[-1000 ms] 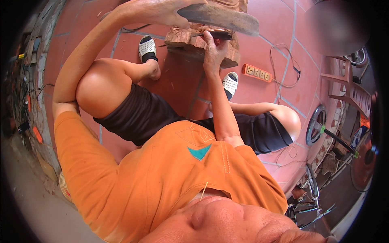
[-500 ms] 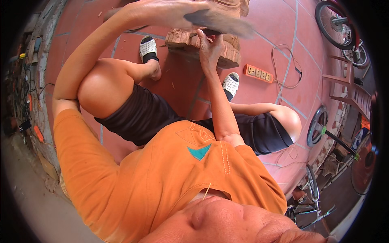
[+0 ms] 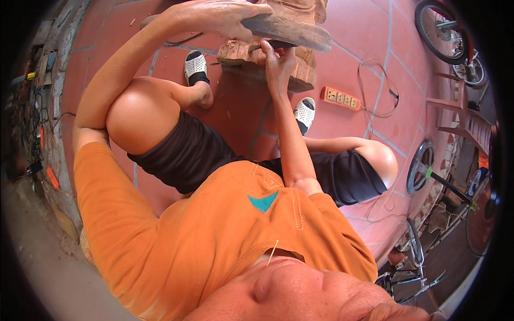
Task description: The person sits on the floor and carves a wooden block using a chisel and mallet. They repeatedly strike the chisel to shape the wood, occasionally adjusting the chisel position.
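Red tiles: mallet (left hand).

wood block between sandals | power strip right | mallet above block

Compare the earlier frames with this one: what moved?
Little changed. The left hand keeps its grip on the flat wooden mallet, which sits slightly farther right over the carved wood block. The right hand stays pressed on the chisel against the block. The orange power strip is unmoved.
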Action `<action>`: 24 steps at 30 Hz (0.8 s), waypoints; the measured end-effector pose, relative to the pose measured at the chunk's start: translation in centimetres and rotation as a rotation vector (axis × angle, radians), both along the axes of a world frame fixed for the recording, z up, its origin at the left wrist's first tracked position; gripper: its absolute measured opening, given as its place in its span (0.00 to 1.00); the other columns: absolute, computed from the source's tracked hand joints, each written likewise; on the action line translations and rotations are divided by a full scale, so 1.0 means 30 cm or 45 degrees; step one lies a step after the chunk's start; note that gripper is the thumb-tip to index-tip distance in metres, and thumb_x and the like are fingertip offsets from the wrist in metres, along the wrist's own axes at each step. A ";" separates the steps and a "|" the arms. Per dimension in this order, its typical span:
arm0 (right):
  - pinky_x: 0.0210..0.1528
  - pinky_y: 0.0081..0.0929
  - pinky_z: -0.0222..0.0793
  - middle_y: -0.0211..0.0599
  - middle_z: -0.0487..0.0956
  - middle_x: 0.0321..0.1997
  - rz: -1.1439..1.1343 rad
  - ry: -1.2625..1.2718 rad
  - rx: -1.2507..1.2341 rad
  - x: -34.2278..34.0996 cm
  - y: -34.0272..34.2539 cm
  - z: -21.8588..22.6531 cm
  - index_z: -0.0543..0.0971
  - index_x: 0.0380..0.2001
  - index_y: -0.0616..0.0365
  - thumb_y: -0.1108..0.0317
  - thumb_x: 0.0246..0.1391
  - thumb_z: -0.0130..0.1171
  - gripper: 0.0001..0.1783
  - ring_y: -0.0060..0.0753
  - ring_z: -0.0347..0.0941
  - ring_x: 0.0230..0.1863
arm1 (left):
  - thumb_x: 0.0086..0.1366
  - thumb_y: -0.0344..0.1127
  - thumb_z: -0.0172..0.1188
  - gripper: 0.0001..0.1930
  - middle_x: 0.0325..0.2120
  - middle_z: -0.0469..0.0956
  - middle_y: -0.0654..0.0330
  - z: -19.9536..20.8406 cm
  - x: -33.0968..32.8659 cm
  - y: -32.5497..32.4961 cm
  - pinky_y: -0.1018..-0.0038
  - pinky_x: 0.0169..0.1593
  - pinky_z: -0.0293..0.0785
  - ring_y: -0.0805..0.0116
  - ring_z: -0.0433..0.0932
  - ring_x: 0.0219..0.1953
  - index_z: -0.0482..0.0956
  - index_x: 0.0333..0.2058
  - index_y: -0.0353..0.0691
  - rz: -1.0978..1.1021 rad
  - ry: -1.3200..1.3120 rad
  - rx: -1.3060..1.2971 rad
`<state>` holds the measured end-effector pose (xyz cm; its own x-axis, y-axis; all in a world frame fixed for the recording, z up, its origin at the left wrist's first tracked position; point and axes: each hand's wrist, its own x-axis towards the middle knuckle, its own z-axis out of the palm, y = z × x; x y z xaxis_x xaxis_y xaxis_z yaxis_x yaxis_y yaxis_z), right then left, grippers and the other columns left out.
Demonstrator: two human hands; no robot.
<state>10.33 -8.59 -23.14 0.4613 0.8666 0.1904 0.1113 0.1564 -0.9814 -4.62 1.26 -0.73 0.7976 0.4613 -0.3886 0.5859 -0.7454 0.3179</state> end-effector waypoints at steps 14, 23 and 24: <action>0.43 0.23 0.82 0.33 0.81 0.42 0.025 0.422 0.028 0.042 -0.011 -0.051 0.76 0.47 0.58 0.73 0.59 0.70 0.16 0.23 0.79 0.41 | 0.63 0.44 0.67 0.34 0.37 0.83 0.37 -0.025 -0.040 0.004 0.52 0.44 0.78 0.41 0.84 0.40 0.68 0.64 0.37 -0.002 -0.590 0.054; 0.49 0.27 0.75 0.32 0.83 0.41 0.019 0.097 -0.028 -0.006 -0.016 -0.006 0.78 0.43 0.61 0.75 0.60 0.68 0.11 0.25 0.78 0.43 | 0.62 0.49 0.68 0.37 0.31 0.81 0.36 -0.018 -0.028 -0.010 0.55 0.37 0.77 0.43 0.84 0.32 0.67 0.65 0.35 -0.067 -0.004 0.089; 0.49 0.27 0.75 0.32 0.83 0.41 0.031 0.106 0.012 -0.004 -0.017 -0.009 0.78 0.43 0.62 0.75 0.60 0.68 0.11 0.25 0.78 0.43 | 0.63 0.49 0.67 0.37 0.30 0.81 0.37 -0.016 -0.032 -0.009 0.55 0.37 0.76 0.42 0.83 0.31 0.67 0.65 0.35 -0.072 -0.052 0.123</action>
<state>10.21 -9.09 -23.41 0.4545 0.8762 0.1602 0.0251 0.1671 -0.9856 -5.59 0.98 -1.21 0.8377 0.4489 -0.3111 0.5301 -0.8053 0.2654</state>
